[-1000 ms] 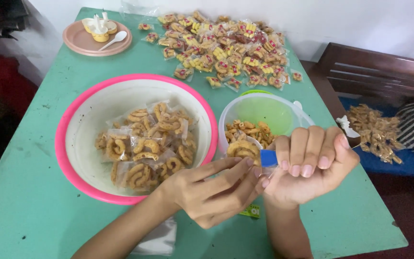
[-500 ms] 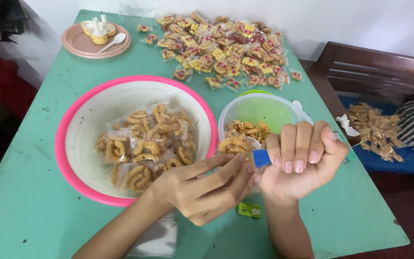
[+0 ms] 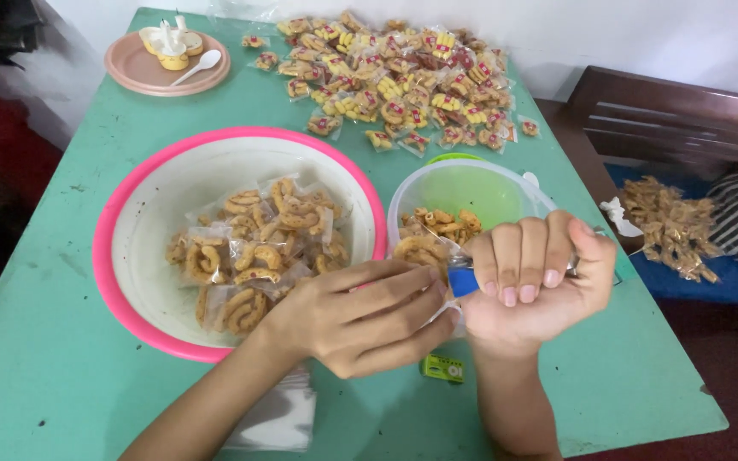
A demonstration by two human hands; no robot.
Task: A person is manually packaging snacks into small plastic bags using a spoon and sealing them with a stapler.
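Observation:
My right hand (image 3: pixel 533 286) is closed around a blue tool (image 3: pixel 463 280) whose tip sticks out to the left. My left hand (image 3: pixel 360 318) pinches a small clear bag of ring-shaped snacks (image 3: pixel 420 250) against that tool. Both hands hover over the green table (image 3: pixel 53 376), in front of a clear green tub (image 3: pixel 471 192) holding loose snacks. A white bowl with a pink rim (image 3: pixel 143 248) to the left holds several filled bags (image 3: pixel 258 252).
Many small sealed packets (image 3: pixel 403 77) cover the far end of the table. A pink plate with a white spoon (image 3: pixel 164 61) sits at the far left. A small green label (image 3: pixel 443 368) and empty clear bags (image 3: pixel 279 418) lie near me. A wooden bench (image 3: pixel 668 119) stands at right.
My left hand's fingers have curled down over the bag and moved closer to the right hand. Both hands have shifted slightly left and up.

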